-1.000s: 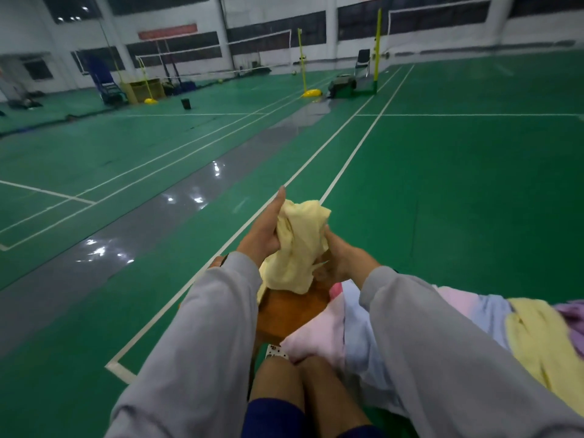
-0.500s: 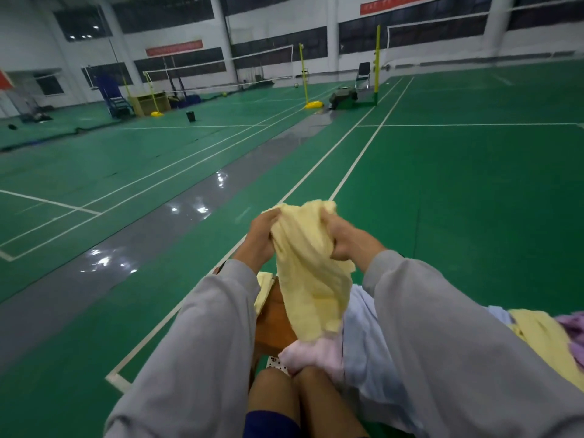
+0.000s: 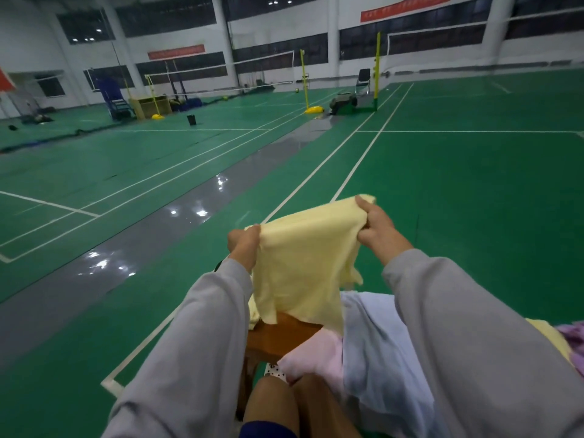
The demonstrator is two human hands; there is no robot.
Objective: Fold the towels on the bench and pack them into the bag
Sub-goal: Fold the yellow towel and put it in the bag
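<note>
The yellow towel (image 3: 300, 267) hangs in the air above the bench (image 3: 284, 336), spread between both hands. The left hand (image 3: 243, 246) pinches one top corner, and the right hand (image 3: 377, 227) is clenched round the other, with cloth bunched inside the fingers. The top edge slopes, higher at the right hand, and the lower edge hangs ragged just above the bench seat. A fold started from here would likely come out skewed, because the bunched corner hides where the true edge lies. The trailing lower corner dangles close to the pale blue towel (image 3: 373, 343) heaped on the bench. If the yellow towel is swung down carelessly it could snag that heap and drag it along. The pink towel (image 3: 316, 358) droops over the bench's near edge toward the knees, so a tug or nudge might slide it onto the floor. The left pinch looks slight, and a sharp shake could pull the corner free. More towels lie further along the bench, another yellow one (image 3: 550, 339) and a purple one (image 3: 575, 341). No bag can be made out around the bench, so the packing step may need a search.
</note>
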